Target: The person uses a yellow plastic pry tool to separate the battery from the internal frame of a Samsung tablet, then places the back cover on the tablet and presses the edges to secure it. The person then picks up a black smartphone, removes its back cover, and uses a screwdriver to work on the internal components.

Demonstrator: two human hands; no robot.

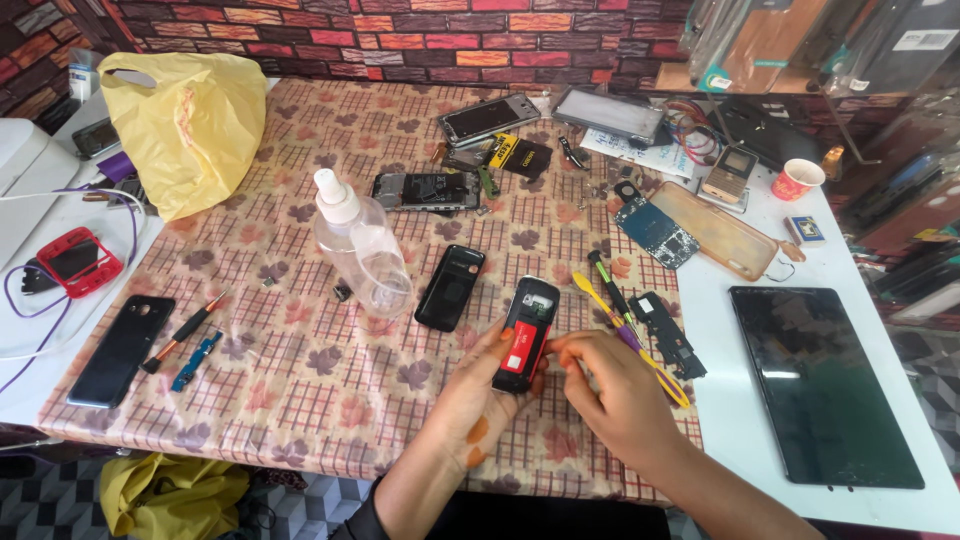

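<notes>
- Clear plastic spray bottle [362, 250] with a white nozzle stands upright on the leaf-patterned tablecloth [300, 380]; what it holds cannot be told.
- Yellow plastic bag [190, 125] sits bulging at the far left corner.
- Just left of the hands lies a black back cover [450, 287]; just right, a yellow pry tool [630, 335].
- Left hand [475, 395] grips the small black phone with a red battery [525, 335] from below.
- Right hand [610, 390] pinches at its lower right edge.
</notes>
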